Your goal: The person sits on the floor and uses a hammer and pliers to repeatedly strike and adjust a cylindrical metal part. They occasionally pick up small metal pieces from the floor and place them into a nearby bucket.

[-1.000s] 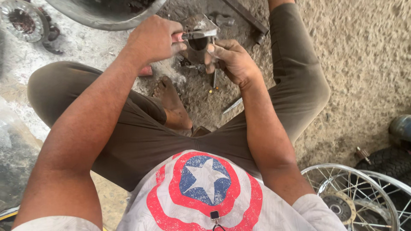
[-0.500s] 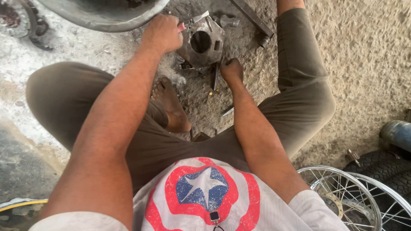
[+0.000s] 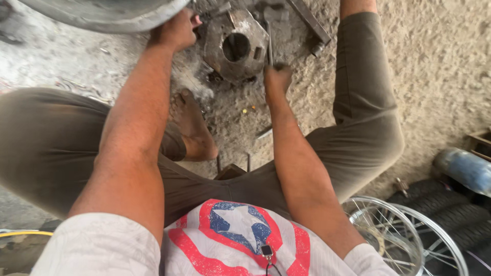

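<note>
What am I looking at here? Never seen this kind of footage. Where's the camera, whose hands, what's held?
There is no machine here. One camera sits on a person's head and looks down, so you see their own arms, lap and bare foot as they sit low over a dusty floor.

The left hand rests at the edge of a grey metal housing with a round hole, which lies on the ground. The right hand has a closed grip on a thin metal rod-like tool set against the housing's side; its tip is hard to make out.

Nearby are a flat metal bar, spoked wheel rims, black tyres and a blue cylinder.
</note>
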The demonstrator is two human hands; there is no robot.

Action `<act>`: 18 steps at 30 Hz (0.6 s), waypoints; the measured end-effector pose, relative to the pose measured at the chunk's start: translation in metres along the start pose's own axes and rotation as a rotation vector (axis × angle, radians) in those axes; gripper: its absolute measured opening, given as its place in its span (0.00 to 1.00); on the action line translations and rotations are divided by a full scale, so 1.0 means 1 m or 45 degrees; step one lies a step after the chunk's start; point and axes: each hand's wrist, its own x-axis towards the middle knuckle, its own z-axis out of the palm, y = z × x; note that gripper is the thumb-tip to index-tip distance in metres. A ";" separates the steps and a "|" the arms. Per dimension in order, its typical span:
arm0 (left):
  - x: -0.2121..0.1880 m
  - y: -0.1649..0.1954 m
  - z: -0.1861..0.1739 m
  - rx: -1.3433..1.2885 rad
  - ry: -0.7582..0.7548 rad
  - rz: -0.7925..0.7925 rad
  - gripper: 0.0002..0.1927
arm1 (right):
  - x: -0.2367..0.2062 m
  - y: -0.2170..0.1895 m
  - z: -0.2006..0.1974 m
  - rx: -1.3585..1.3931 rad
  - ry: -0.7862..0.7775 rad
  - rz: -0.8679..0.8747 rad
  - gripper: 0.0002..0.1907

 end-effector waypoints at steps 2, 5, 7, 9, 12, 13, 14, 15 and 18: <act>0.001 -0.001 0.002 -0.001 0.017 0.025 0.09 | 0.006 -0.004 -0.010 0.060 -0.007 0.006 0.09; 0.003 -0.005 0.001 -0.019 -0.018 -0.007 0.09 | 0.002 -0.026 -0.023 0.007 -0.067 -0.022 0.14; 0.002 -0.006 -0.001 -0.002 -0.079 -0.056 0.09 | -0.015 -0.039 -0.035 0.069 -0.102 -0.185 0.22; 0.000 -0.007 -0.002 0.008 -0.134 -0.091 0.09 | -0.035 -0.048 -0.045 0.283 -0.188 -0.398 0.22; -0.002 -0.007 -0.004 0.006 -0.185 -0.129 0.09 | -0.066 -0.055 -0.044 0.324 -0.234 -0.524 0.19; -0.002 -0.007 -0.004 0.003 -0.193 -0.136 0.09 | -0.075 -0.056 -0.038 0.295 -0.229 -0.533 0.20; -0.002 -0.006 -0.005 0.002 -0.201 -0.144 0.09 | -0.080 -0.058 -0.030 0.130 -0.257 -0.391 0.20; -0.003 -0.006 -0.005 0.003 -0.211 -0.153 0.09 | -0.086 -0.060 -0.022 -0.033 -0.288 -0.245 0.20; -0.003 -0.004 -0.006 0.010 -0.222 -0.163 0.09 | -0.089 -0.066 -0.016 -0.171 -0.260 -0.079 0.20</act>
